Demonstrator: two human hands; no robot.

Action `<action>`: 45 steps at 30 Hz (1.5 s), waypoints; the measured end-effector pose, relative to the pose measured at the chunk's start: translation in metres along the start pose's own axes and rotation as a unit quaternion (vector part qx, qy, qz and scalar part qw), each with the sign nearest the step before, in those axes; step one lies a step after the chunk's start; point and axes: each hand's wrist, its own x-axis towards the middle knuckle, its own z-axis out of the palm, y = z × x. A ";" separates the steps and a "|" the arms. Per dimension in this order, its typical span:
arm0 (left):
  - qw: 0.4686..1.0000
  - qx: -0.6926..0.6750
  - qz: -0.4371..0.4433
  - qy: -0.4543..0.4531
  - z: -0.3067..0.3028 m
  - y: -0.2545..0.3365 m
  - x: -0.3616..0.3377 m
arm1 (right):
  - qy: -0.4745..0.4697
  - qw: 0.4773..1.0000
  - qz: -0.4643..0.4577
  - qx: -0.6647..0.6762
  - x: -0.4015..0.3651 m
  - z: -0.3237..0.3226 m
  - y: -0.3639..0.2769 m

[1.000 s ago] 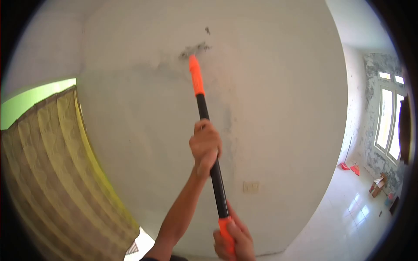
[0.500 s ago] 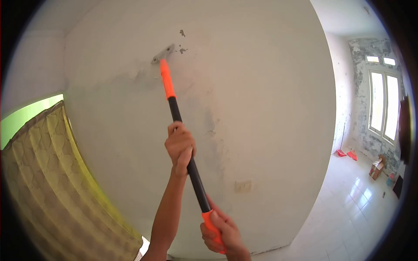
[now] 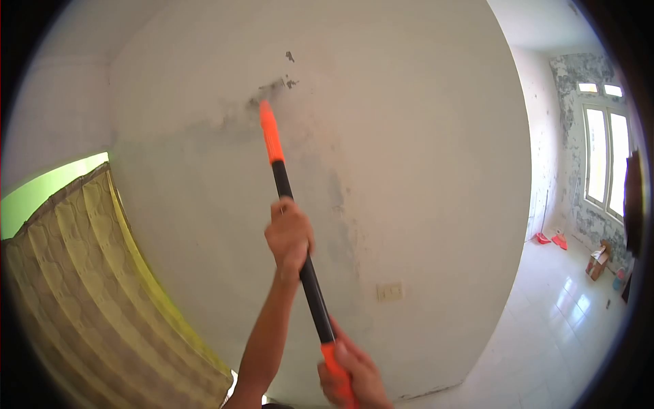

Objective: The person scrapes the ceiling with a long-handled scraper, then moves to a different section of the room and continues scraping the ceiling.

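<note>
A long-handled scraper (image 3: 314, 293) with a black shaft and orange end pieces slants up across the head view. My left hand (image 3: 289, 235) is wrapped around the middle of the shaft. Lower down, my right hand (image 3: 355, 375) grips the orange end of the handle. At the top, the scraper's wide head (image 3: 271, 90) is blurred against the pale wall (image 3: 436, 177); whether its edge touches cannot be made out. Just right of it are dark chipped patches (image 3: 291, 83). Grey stains run to the left and below the head.
A patterned curtain (image 3: 88, 273) hangs at the left. A switch plate (image 3: 390, 292) is low on the wall. Past the wall's right edge lie a tiled floor (image 3: 531, 334), a red dustpan (image 3: 543, 238), a cardboard box (image 3: 597, 264) and a window (image 3: 605, 153).
The scraper head has slid slightly and become blurred beside the chipped patches. Both hands have moved a little down, still holding the handle. The whole view has shifted slightly.
</note>
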 end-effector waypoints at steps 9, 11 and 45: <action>0.999 -0.042 -0.010 0.022 0.001 0.004 0.011 | -0.038 0.993 0.103 0.052 0.007 0.013 -0.038; 0.998 -0.055 -0.005 0.031 0.002 0.003 0.020 | -0.039 0.996 0.071 0.048 -0.003 0.014 -0.029; 0.999 -0.002 -0.013 -0.040 -0.016 -0.005 0.019 | 0.017 0.998 -0.050 -0.021 0.009 0.026 -0.003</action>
